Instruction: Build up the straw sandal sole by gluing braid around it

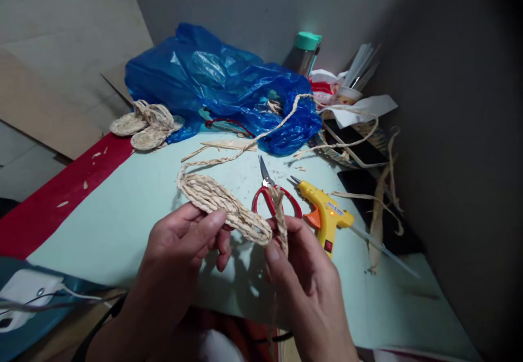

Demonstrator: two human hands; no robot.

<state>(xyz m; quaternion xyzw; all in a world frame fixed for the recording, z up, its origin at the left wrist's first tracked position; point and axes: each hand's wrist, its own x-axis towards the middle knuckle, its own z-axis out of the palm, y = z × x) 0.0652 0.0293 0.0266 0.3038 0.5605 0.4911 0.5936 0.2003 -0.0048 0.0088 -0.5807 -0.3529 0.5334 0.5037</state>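
My left hand (188,242) pinches the near edge of an oval mat of coiled braided straw (223,201) held above the pale green table top (134,204). My right hand (302,267) is closed on the free end of the braid (281,215), which stands upright at the mat's right end. The long tail of the braid (281,120) runs back across the table toward a blue plastic bag (229,87).
Red-handled scissors (272,196) and a yellow glue gun (324,215) lie just behind my hands. Finished straw ovals (145,125) rest at the back left. A teal-capped bottle (304,51), papers and loose straw strips (379,209) crowd the right side by the wall.
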